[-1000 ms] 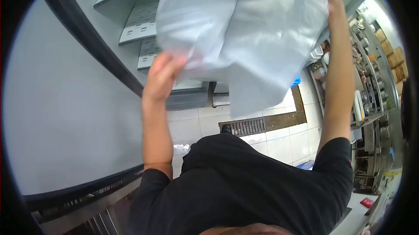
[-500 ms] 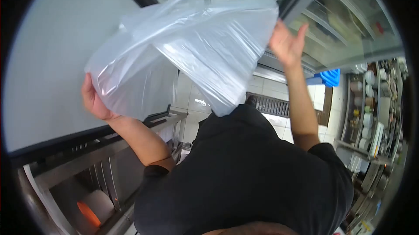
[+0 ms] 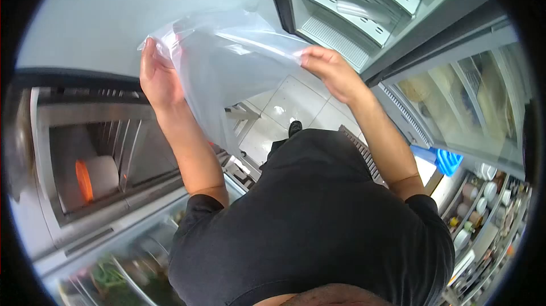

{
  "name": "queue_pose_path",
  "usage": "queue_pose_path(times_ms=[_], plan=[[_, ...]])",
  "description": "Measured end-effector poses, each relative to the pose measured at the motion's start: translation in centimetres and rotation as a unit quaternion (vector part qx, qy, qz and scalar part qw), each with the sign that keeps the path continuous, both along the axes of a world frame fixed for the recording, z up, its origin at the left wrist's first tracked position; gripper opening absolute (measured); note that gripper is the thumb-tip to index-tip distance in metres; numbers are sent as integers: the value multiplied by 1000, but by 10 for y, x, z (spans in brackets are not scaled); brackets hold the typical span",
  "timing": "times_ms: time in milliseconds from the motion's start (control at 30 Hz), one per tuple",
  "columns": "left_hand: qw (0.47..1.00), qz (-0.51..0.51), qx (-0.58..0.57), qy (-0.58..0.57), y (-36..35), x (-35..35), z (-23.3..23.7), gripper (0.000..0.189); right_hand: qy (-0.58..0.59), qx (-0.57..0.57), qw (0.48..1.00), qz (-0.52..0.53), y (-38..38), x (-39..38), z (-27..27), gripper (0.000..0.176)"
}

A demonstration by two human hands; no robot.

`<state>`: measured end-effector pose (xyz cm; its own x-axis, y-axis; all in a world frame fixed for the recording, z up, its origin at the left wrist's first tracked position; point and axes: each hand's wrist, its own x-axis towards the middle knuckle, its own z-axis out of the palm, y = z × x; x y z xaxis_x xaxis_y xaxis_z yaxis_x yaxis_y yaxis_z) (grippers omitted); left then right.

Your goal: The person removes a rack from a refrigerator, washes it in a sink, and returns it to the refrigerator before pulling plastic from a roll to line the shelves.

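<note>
A large clear plastic bag [image 3: 213, 73] is stretched between my two hands in front of me. My left hand [image 3: 162, 81] grips its left edge, with some fingers hidden behind the film. At the right, my right hand [image 3: 335, 73] pinches the bag's rim between thumb and fingers. The bag's lower part hangs down near my left forearm, and the floor shows faintly beyond it.
An upright cabinet with perforated metal shelves [image 3: 364, 16] stands ahead on the right. A glass door [image 3: 466, 95] is beside it. On the left, a white tub with an orange rim [image 3: 102, 178] sits in a metal frame. Crockery shelves [image 3: 483, 209] are at the right.
My right hand has gone from spread fingers to pinching the bag's rim. The bag has come lower and is more opened out. My view has turned, showing more of the shelved cabinet.
</note>
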<state>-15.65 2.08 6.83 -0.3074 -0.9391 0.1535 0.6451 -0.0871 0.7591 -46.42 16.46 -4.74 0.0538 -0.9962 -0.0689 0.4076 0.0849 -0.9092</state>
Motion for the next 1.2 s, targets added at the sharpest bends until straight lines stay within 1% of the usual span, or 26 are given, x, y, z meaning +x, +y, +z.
queue_pose_path(times_ms=[33, 67, 167, 233, 267, 367, 400, 467, 533, 567, 600, 700, 733, 767, 833, 867, 900, 933, 967, 1000, 1033, 1067, 1100, 1133, 1167, 1200], plan=[[1000, 4, -4, -16, 11, 4, 4, 25, -63, 5, 998, 2, -6, -10, -3, 23], [999, 11, -8, -32, 22, 8, 7, 25, -60, -10, 998, -17, -9, -22, -3, 13], [991, 101, -27, -85, 62, 17, 15, 22, -132, 7, 990, -48, -23, -81, -18, 16], [976, 183, -40, -108, 86, 27, 12, 20, -16, -43, 997, -59, -21, -116, -4, 20], [966, 222, -46, -121, 98, 33, 10, 19, -35, -41, 998, -23, -22, -136, -2, 18], [953, 257, -40, -154, 136, 38, 12, 18, -60, -53, 996, -40, -10, -154, 33, 18], [941, 283, -61, -173, 139, 50, 4, 23, -69, -56, 996, -23, -10, -163, 35, 19], [942, 268, -28, -203, 161, 40, 9, 20, -78, -77, 994, 8, -29, -183, 32, 23], [940, 248, 0, -234, 182, 20, 26, 21, -99, -75, 987, 106, -48, -197, 35, 24], [937, 251, -1, -242, 183, 28, 27, 22, -105, -75, 979, 155, -61, -199, 42, 24], [934, 255, 1, -252, 178, 34, 24, 22, -109, -46, 980, 163, -76, -202, 45, 24], [926, 284, 17, -250, 179, 45, 22, 24, -76, -63, 982, 161, -96, -193, 68, 36], [943, 254, 29, -213, 181, 42, 21, 24, -66, -67, 983, 159, -92, -181, 83, 40], [944, 258, 14, -206, 191, 40, 17, 24, -1, -104, 988, 118, -82, -168, 91, 40], [948, 255, -7, -192, 216, 16, 15, 25, 132, -168, 977, 29, -22, -130, 115, 41], [933, 291, 7, -212, 226, 15, 1, 27, 107, -171, 979, 32, -37, -130, 96, 30], [923, 311, 25, -226, 234, 20, -25, 26, 110, -157, 981, 25, -29, -126, 78, 32], [911, 331, 41, -241, 244, 28, -62, 26, 113, -143, 983, 18, -21, -122, 58, 34], [899, 350, 58, -255, 255, 35, -102, 26, 117, -130, 984, 11, -11, -117, 34, 37], [883, 374, 99, -267, 273, 37, -140, 24, 122, -121, 985, 8, -1, -120, -2, 51], [864, 395, 140, -279, 297, 39, -181, 23, 199, -98, 975, 5, 20, -121, -32, 54], [845, 396, 157, -323, 330, 39, -229, 18, 213, -38, 976, 37, 43, -130, -72, 57], [803, 358, 275, -388, 369, 27, -255, 16, 233, 47, 970, 56, 74, -132, -99, 59], [780, 329, 358, -395, 408, 24, -304, 17, 261, 118, 957, 48, 106, -133, -130, 56], [757, 258, 405, -444, 455, 31, -370, 18, 292, 147, 940, 99, 132, -149, -185, 53], [722, 239, 447, -471, 495, 8, -372, 19, 295, 183, 930, 125, 164, -164, -235, 52]])
